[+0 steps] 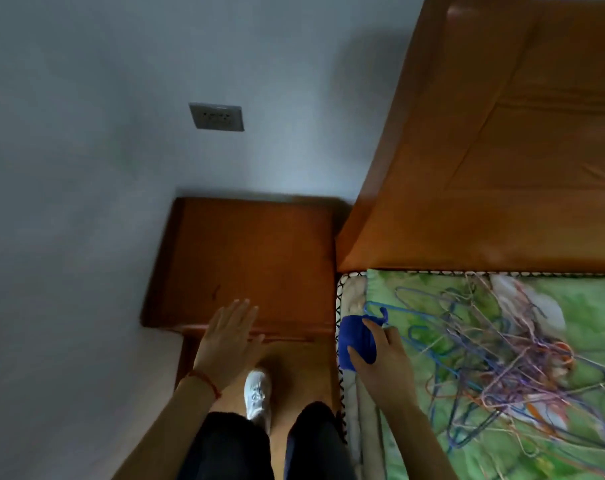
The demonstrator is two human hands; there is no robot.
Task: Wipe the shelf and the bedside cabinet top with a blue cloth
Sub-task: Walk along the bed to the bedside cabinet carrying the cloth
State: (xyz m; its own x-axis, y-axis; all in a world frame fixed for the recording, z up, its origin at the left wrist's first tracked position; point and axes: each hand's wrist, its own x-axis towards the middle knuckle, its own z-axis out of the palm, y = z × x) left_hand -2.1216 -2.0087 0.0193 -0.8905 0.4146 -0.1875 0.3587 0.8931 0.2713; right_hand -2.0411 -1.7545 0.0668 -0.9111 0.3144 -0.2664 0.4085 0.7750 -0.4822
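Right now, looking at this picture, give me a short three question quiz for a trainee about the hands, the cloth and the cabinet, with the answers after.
1. True or false: the blue cloth is already lying on the bedside cabinet top.
2. Which hand holds the cloth: A, the left hand, or B, the right hand?
3. Fill the gap: the tangled wire hangers lie on the ____.

Key
1. False. The cloth is bunched in a hand over the edge of the bed, beside the cabinet.
2. B. The right hand grips it; the left hand is flat-fingered at the cabinet's front edge.
3. Bed.
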